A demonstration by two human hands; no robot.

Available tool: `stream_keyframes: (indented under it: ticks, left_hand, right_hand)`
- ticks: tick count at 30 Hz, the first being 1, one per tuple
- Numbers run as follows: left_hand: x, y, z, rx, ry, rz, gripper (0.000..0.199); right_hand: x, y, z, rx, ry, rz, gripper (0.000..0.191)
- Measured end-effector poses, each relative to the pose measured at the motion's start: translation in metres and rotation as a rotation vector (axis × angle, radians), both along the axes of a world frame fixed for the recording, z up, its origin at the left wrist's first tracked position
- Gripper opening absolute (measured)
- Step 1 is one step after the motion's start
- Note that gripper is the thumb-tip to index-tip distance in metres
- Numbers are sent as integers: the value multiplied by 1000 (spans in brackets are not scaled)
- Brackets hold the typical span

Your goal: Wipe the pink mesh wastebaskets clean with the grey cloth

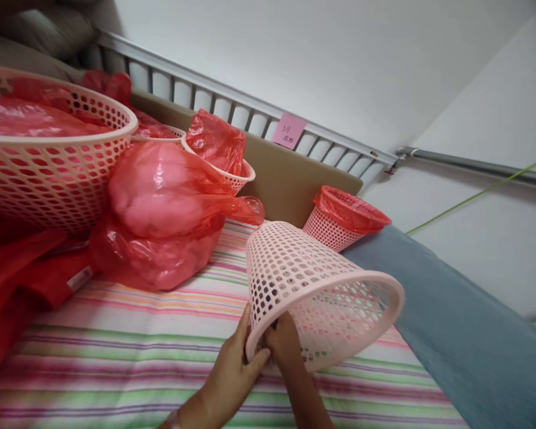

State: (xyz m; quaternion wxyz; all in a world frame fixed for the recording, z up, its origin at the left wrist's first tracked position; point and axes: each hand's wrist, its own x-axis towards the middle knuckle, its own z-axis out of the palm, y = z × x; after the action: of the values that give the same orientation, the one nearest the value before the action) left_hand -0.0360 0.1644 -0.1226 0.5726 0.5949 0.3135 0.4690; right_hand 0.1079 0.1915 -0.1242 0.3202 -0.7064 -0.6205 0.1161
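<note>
A pale pink perforated plastic basket (290, 262) lies tipped over the striped sheet, its round mouth facing me. My left hand (232, 363) grips the near left part of its rim, thumb in front and fingers along the outside. Reaching inside the mouth is my right hand (283, 336), its fingers curled against the inner left wall. Something dark shows at those fingers and through the holes beside them, but I cannot make out what it is.
A knotted red plastic bag (165, 208) with pink contents lies on the striped sheet (129, 357). Left of it stands a large pink basket (40, 173) holding red bags. A red-lined basket (339, 220) sits near the blue cover (464, 322). A white railing (232, 107) runs behind.
</note>
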Motion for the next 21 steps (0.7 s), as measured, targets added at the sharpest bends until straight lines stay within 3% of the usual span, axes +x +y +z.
stream_keyframes:
  ticks: [3, 5, 8, 11, 17, 21]
  left_hand:
    - [8, 6, -15, -49, -108, -1, 65]
    - [9, 7, -17, -70, -107, 4, 57]
    - [2, 5, -7, -80, -33, -11, 47]
    - [-7, 5, 9, -97, 57, -3, 50]
    - [-23, 11, 29, -122, 197, 58, 57]
    - [-22, 9, 27, -98, 230, 68, 65]
  right_hand:
    - [-5, 7, -2, -1, 44, 39, 44]
    - [-8, 10, -3, 7, 15, 75, 44]
    - [-11, 12, 0, -15, -81, 109, 41]
    - [-8, 12, 5, -63, -204, 89, 42]
    - [12, 9, 10, -186, -490, -78, 56]
    - [3, 7, 9, -150, -328, -84, 45]
